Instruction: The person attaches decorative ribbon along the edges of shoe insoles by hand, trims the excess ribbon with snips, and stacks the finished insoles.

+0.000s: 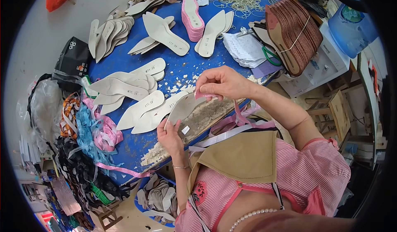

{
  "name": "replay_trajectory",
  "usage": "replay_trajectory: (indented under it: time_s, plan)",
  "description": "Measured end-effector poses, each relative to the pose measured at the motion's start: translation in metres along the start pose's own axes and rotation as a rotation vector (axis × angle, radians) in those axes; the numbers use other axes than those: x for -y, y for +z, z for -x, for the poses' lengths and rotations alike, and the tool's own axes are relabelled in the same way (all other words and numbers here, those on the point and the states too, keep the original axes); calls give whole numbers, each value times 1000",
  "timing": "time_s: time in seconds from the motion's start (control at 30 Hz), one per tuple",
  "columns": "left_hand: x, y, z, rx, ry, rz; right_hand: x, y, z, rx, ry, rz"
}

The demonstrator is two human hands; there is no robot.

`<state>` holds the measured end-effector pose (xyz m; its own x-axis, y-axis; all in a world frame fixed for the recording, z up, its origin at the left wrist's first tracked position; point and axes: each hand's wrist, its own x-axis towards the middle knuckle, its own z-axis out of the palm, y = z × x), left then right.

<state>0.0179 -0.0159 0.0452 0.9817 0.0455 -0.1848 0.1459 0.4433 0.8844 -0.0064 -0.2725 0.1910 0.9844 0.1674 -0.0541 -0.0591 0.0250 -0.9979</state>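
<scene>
We see the person holding a thin, grey-white, curved insole point(185, 108) between both hands, just above the near edge of the blue-topped table point(133, 150). The left hand point(170, 136) grips its near left end between thumb and fingers, which probably keeps the long, flexible-looking piece from swinging. The right hand point(215, 84) pinches a small, glossy pink strip point(205, 95) at the insole's far right end, the thumb pressed against the fingers, perhaps to keep the strip lined up there; we cannot tell whether it is stuck on.

Just left of the held piece, two pale, flat insoles point(141, 110) overlap, and beyond them lies a fanned pile of similar insoles point(120, 86); spread like this, single pieces look easy to lift. Farther off, a neat stack of pink-edged insoles point(193, 22) sits squarely one on another, presumably to keep that kind apart. At the far right, a pale band point(299, 34) wraps a bundle of brown, wedge-shaped soles point(292, 24), likely so they do not slide apart. Cream, flaky scraps point(154, 154) lie along the near edge, beside the left hand.
</scene>
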Motion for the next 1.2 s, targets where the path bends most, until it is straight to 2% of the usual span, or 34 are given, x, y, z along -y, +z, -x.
replay_trajectory:
  time_s: [0.23, 0.37, 0.5, 0.77, 0.97, 1.2]
  plan:
    - [1, 6, -2, 49, 33, -9, 0, 10, -17, -75, -139, 165]
    - [-5, 17, 3, -4, 62, -107, -6, 14, -38, 35, -177, 274]
    - [0, 14, 0, 37, 99, -76, -20, 35, -63, 205, -7, 402]
    - [5, 8, -5, 77, 91, 43, -41, 75, -101, 383, 18, 661]
    - [1, 8, -5, 117, 116, 65, -49, 88, -118, 407, 57, 859]
    - [-5, 10, -4, 117, 137, 66, -48, 101, -128, 417, 133, 939]
